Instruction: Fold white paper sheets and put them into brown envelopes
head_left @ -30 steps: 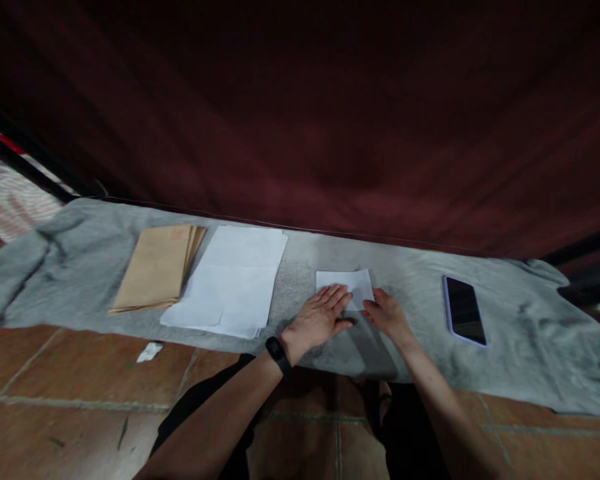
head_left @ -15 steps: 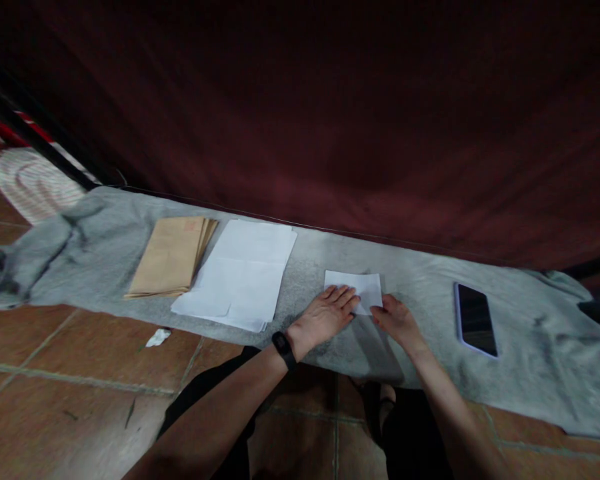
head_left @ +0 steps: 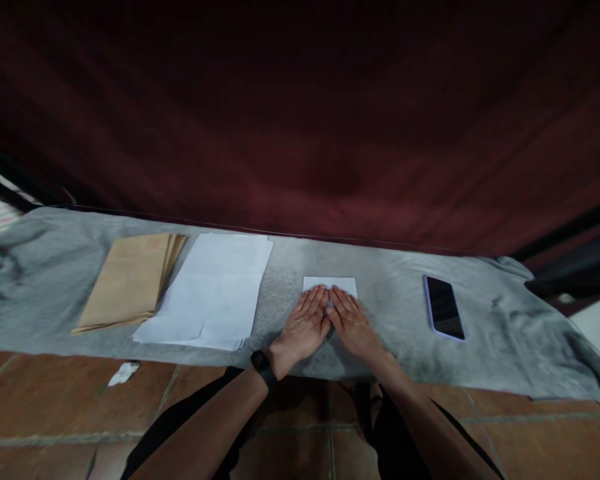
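Both my left hand (head_left: 304,325) and right hand (head_left: 355,325) lie palm down on the small paper (head_left: 330,281), fingers out straight and angled inward, their tips near each other over it. Its far strip shows past my fingertips; the rest is covered. It lies on the grey cloth (head_left: 390,293), between the larger sheets (head_left: 210,287) to my left and the phone (head_left: 443,308) to my right. Envelopes (head_left: 130,277) sit just left of the sheets.
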Action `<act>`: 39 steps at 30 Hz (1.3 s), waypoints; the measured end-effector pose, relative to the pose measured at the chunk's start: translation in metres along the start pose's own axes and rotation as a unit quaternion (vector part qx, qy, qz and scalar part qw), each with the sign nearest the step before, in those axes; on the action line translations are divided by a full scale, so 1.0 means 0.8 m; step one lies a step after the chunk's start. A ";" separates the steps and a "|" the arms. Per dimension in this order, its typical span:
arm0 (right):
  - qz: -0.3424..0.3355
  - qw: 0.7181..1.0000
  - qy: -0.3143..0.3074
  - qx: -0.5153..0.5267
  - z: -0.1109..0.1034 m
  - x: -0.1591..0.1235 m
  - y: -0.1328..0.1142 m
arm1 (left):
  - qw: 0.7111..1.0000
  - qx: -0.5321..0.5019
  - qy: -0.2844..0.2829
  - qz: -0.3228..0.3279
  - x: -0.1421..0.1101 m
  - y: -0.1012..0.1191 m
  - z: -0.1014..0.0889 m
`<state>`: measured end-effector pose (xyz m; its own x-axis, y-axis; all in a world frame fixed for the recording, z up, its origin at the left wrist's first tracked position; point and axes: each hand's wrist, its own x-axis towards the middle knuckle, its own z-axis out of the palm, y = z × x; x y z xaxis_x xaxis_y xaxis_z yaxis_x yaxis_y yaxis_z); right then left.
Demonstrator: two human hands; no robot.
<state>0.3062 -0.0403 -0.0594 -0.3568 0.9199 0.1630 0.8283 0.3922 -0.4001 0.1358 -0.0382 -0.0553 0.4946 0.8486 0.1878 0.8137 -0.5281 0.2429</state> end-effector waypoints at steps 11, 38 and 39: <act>0.112 0.989 0.071 -0.059 0.004 -0.001 0.008 | 0.994 0.060 0.006 -0.088 0.007 -0.028 0.001; 0.018 0.998 0.041 -0.033 0.008 0.012 0.004 | 0.996 0.062 0.033 -0.047 -0.014 -0.001 0.001; 0.023 0.998 0.047 -0.041 0.008 0.009 0.006 | 0.996 0.069 0.039 -0.052 -0.020 -0.002 0.000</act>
<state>0.3048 -0.0316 -0.0656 -0.2783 0.9320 0.2323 0.8767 0.3453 -0.3349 0.1266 -0.0509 -0.0588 0.3846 0.8907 0.2423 0.8961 -0.4233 0.1336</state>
